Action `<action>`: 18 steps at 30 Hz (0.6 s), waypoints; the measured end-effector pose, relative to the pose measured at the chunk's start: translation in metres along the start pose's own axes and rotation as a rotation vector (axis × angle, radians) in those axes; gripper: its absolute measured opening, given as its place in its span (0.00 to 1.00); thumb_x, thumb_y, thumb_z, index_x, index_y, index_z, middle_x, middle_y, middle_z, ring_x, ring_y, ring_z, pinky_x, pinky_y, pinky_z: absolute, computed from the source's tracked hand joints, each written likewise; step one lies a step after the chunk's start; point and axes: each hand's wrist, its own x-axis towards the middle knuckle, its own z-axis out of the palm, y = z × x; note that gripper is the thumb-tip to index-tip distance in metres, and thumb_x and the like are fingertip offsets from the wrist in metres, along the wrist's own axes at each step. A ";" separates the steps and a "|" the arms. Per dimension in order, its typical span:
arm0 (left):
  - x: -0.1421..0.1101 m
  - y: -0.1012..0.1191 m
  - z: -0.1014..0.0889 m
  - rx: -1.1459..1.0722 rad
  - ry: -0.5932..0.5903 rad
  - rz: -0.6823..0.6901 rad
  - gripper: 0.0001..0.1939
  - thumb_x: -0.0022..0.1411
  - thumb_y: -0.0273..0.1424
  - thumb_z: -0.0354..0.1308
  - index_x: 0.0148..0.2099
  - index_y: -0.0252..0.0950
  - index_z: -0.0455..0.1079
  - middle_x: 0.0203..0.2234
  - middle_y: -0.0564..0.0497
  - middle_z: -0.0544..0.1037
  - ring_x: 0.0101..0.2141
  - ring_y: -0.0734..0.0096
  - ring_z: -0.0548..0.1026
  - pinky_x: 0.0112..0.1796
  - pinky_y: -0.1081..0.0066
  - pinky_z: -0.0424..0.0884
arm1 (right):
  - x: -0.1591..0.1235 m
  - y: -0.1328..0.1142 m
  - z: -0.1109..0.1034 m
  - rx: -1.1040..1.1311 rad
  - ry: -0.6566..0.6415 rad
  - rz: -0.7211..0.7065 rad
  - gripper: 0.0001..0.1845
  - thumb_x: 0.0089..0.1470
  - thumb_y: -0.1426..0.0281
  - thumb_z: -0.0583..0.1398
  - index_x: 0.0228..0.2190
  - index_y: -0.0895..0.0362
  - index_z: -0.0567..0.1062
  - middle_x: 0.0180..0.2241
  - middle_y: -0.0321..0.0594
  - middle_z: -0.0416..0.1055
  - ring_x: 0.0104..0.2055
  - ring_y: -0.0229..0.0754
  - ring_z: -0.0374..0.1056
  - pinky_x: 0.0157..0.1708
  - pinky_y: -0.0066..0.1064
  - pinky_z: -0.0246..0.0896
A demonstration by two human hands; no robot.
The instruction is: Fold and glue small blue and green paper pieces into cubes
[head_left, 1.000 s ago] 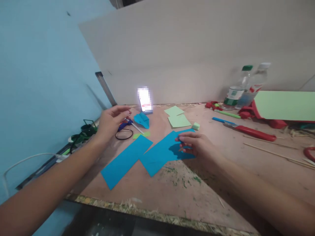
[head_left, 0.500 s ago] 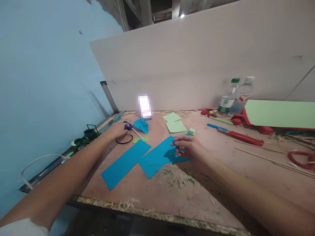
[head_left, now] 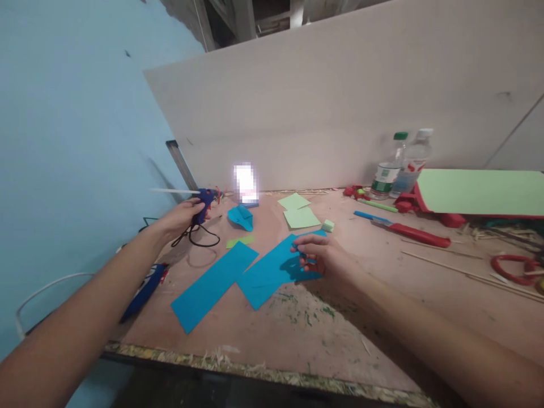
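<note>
My left hand [head_left: 181, 220] is closed round a blue hot glue gun [head_left: 205, 201], lifted just above the table at the left. A white glue stick [head_left: 170, 191] pokes out of its back, and its black cord [head_left: 208, 243] loops below. Over the blue paper sheets [head_left: 267, 276], my right hand [head_left: 317, 252] pinches a small blue paper piece [head_left: 296, 247], mostly hidden by the fingers. Left of those sheets lies a blue paper strip [head_left: 212, 289]. Behind it are a folded blue paper shape [head_left: 241, 218] and a yellow-green paper scrap [head_left: 240, 242].
Pale green paper squares [head_left: 301, 217] lie mid-table beside a small green folded block [head_left: 328, 225]. To the right are a red-handled knife [head_left: 419, 233], thin sticks [head_left: 446, 266], red-handled scissors [head_left: 512, 269], two bottles [head_left: 386, 178] and a green board [head_left: 480, 192]. A bright phone-like screen [head_left: 245, 182] stands at the back.
My left hand has picked up the glue gun from the table and turned it, so the glue stick now points left. My right hand stays nearly still over the blue paper.
</note>
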 end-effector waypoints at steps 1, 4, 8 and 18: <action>-0.004 0.007 0.002 -0.059 -0.009 -0.024 0.18 0.73 0.40 0.64 0.58 0.34 0.74 0.51 0.46 0.79 0.46 0.58 0.81 0.47 0.57 0.81 | 0.000 0.001 0.000 -0.004 -0.006 0.000 0.07 0.45 0.73 0.74 0.30 0.59 0.84 0.34 0.43 0.82 0.26 0.35 0.69 0.24 0.26 0.69; -0.013 0.027 0.016 -0.231 -0.004 -0.040 0.13 0.66 0.39 0.69 0.41 0.34 0.75 0.34 0.51 0.79 0.37 0.67 0.79 0.44 0.65 0.79 | 0.001 0.003 -0.001 -0.020 -0.026 0.001 0.09 0.45 0.72 0.76 0.31 0.59 0.85 0.35 0.43 0.82 0.27 0.36 0.70 0.25 0.26 0.69; -0.021 0.046 0.054 -0.391 0.001 0.008 0.18 0.53 0.40 0.75 0.34 0.34 0.72 0.28 0.52 0.73 0.31 0.71 0.73 0.39 0.68 0.75 | 0.002 0.001 -0.003 -0.042 -0.002 -0.005 0.12 0.42 0.71 0.78 0.30 0.58 0.85 0.35 0.44 0.83 0.28 0.36 0.70 0.26 0.28 0.69; -0.064 0.035 0.124 -0.376 -0.205 -0.049 0.17 0.54 0.40 0.76 0.39 0.35 0.79 0.25 0.53 0.74 0.28 0.70 0.69 0.32 0.69 0.68 | 0.004 -0.008 -0.007 -0.041 0.070 -0.046 0.14 0.44 0.69 0.78 0.35 0.58 0.86 0.38 0.43 0.84 0.29 0.35 0.70 0.28 0.27 0.68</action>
